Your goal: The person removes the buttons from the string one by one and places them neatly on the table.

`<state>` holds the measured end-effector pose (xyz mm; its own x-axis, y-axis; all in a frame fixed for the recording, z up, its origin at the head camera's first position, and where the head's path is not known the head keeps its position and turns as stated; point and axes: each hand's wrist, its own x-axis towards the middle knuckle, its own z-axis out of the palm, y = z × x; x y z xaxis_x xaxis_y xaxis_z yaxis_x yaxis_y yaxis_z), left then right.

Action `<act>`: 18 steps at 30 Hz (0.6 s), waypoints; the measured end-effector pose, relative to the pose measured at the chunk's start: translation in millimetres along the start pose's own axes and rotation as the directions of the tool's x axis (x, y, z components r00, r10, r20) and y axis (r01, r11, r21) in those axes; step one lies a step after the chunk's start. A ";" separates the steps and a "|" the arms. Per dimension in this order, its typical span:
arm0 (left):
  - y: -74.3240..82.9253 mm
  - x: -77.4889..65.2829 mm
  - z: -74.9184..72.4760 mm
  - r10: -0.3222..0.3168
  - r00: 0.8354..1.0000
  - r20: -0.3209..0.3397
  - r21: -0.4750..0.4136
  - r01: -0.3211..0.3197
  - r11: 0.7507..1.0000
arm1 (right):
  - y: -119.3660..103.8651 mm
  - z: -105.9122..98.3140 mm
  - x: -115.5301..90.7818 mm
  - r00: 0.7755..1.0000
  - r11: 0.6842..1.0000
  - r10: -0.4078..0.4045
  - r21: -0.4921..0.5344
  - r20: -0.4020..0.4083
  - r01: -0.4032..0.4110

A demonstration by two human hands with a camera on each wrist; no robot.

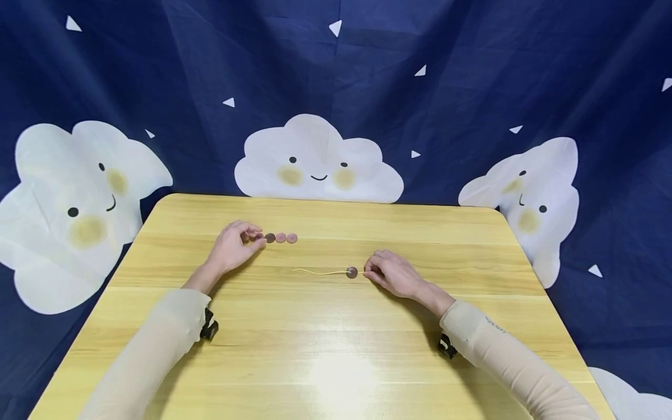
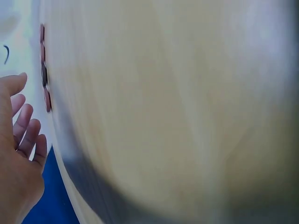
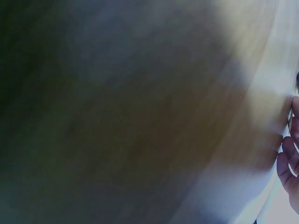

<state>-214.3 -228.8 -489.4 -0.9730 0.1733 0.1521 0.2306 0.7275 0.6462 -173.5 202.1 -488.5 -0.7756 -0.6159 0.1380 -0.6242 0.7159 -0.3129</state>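
Observation:
In the head view, a row of buttons lies at the back left of the table: a dark brown button [image 1: 270, 238], a pink button [image 1: 280, 238], another pink button [image 1: 291, 238], and a pink one partly covered by fingers. My left hand [image 1: 236, 245] is at the row's left end, thumb and fingers apart; the left wrist view shows this hand [image 2: 21, 140] loosely spread beside the buttons [image 2: 44, 74]. Right of centre, a yellow cord [image 1: 320, 273] passes through a dark brown button [image 1: 352, 272]. My right hand [image 1: 394, 273] pinches the cord just right of that button.
The light wooden table [image 1: 325, 326] has rounded back corners. Behind it hangs a dark blue curtain [image 1: 325, 70] with clouds and white triangles. Both forearms wear pale sleeves with black wrist devices [image 1: 209, 325]. The right wrist view is mostly blurred tabletop.

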 end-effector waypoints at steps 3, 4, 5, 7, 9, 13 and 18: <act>9.2 -2.0 4.7 0.015 1.000 -0.022 -0.013 -0.016 1.000 | -0.2 -0.1 0.3 1.000 1.000 0.001 -0.003 0.000 -0.001; 11.9 -2.6 6.5 0.024 0.999 -0.027 -0.021 -0.024 0.999 | -0.2 -0.2 0.3 1.000 1.000 0.000 -0.004 -0.001 0.000; 14.3 -3.2 8.5 0.033 0.999 -0.030 -0.027 -0.034 0.999 | -0.2 -0.2 0.4 1.000 1.000 -0.002 -0.006 -0.002 0.002; 19.4 -4.6 12.4 0.053 0.998 -0.037 -0.039 -0.055 0.998 | 0.0 0.0 0.5 1.000 1.000 -0.005 -0.010 -0.003 0.005; 25.1 -5.9 16.7 0.073 0.996 -0.042 -0.053 -0.075 0.996 | 0.0 0.0 0.6 1.000 1.000 -0.008 -0.012 -0.005 0.008; 37.2 -9.0 25.8 0.109 0.993 -0.046 -0.079 -0.113 0.990 | -0.4 -0.2 0.8 1.000 1.000 -0.008 -0.010 -0.008 0.008; 50.8 -13.5 39.3 0.154 0.988 -0.025 -0.085 -0.156 0.984 | -1.1 -0.4 0.3 1.000 1.000 -0.010 -0.009 -0.007 0.010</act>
<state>-189.4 -168.0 -488.0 -0.9255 0.2669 0.2686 0.3785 0.6321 0.6761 -173.1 201.3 -487.7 -0.7702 -0.6205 0.1472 -0.6323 0.7128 -0.3035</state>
